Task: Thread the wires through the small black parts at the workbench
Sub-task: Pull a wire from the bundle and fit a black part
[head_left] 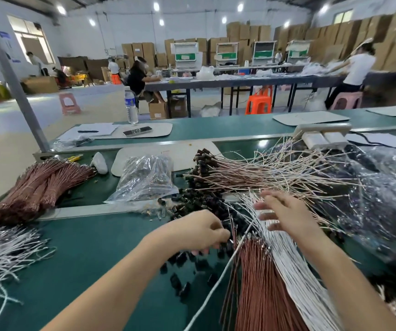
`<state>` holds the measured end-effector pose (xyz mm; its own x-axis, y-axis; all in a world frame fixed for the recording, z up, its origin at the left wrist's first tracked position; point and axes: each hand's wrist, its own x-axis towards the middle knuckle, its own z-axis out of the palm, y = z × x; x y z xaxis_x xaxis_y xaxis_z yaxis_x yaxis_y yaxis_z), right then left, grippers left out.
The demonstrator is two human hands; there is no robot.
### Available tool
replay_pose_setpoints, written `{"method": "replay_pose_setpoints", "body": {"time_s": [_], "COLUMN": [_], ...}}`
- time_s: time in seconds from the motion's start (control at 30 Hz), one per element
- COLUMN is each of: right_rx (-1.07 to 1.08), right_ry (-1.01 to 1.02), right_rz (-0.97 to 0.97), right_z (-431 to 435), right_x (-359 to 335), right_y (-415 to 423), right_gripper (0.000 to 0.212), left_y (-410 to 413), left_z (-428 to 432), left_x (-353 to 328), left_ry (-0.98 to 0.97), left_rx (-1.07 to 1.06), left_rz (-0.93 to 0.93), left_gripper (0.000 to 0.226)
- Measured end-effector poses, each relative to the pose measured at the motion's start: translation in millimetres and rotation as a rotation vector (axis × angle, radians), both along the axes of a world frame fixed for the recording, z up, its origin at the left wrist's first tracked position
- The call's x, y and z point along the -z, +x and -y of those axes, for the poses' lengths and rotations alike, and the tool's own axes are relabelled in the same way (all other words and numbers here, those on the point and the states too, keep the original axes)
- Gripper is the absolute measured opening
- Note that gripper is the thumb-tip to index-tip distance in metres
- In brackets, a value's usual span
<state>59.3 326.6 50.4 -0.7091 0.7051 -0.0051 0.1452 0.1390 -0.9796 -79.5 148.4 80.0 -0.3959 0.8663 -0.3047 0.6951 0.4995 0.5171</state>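
Small black parts (180, 261) lie scattered on the green bench in front of me. My left hand (199, 231) is curled over them, fingertips closed on one or more black parts. A bundle of brown wires (261, 292) and a bundle of white wires (295, 278) fan out beneath my right arm. My right hand (283, 213) hovers blurred over the white wire tips, fingers spread, holding nothing that I can see. One white wire (218, 280) runs loose toward the near edge. Farther back lies a heap of wires with black parts fitted (263, 173).
A clear bag of black parts (144, 180) sits mid-bench. Brown wire bundles (39, 185) and white wires (3, 249) lie at left. Plastic bags (383, 199) crowd the right. A water bottle (131, 106), phone (137, 131) and papers sit on the far bench. People work at tables behind.
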Motion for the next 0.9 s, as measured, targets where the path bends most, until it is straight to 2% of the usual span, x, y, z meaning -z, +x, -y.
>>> {"method": "replay_pose_setpoints", "body": {"time_s": [0.1,0.17,0.27,0.33,0.47,0.53,0.63,0.73,0.83,0.9], "right_rx": [0.059,0.095,0.141,0.141,0.118,0.117,0.116,0.108,0.138,0.173], "right_ry": [0.031,0.039,0.073,0.104,0.144,0.144,0.158,0.173,0.189,0.206], "right_rz": [-0.017,-0.050,-0.090,-0.099,-0.065,-0.053,-0.035,-0.033,-0.057,-0.074], "right_z": [15.6,25.1,34.5,37.5,38.0,37.2,36.2,36.1,35.6,35.0], "right_x": [7.5,10.9,13.2,14.8,17.9,19.1,20.4,18.1,14.9,14.0], "right_y": [-6.1,-11.2,-16.5,-17.6,-18.2,-19.5,-23.6,-27.8,-29.9,-31.8], "right_gripper": [0.020,0.021,0.023,0.025,0.027,0.027,0.027,0.025,0.022,0.024], "left_y": [30.9,50.1,69.3,76.5,81.9,80.9,70.7,53.1,32.8,19.9], "left_z": [-5.9,-15.6,-26.4,-27.6,-29.7,-31.7,-32.2,-25.9,-12.2,0.0], "left_x": [-5.2,-1.4,6.3,10.0,15.2,15.3,15.4,19.4,23.2,24.1], "left_ry": [-0.098,-0.145,-0.205,-0.243,-0.284,-0.310,-0.309,-0.237,-0.078,0.114], "left_rx": [0.109,0.147,0.130,0.119,0.132,0.108,0.043,-0.041,-0.131,-0.280], "left_rz": [-0.060,-0.154,-0.413,-0.531,-0.555,-0.484,-0.267,0.062,0.220,0.441], "left_gripper": [0.042,0.037,0.019,0.024,0.028,0.028,0.009,0.034,0.038,0.030]}}
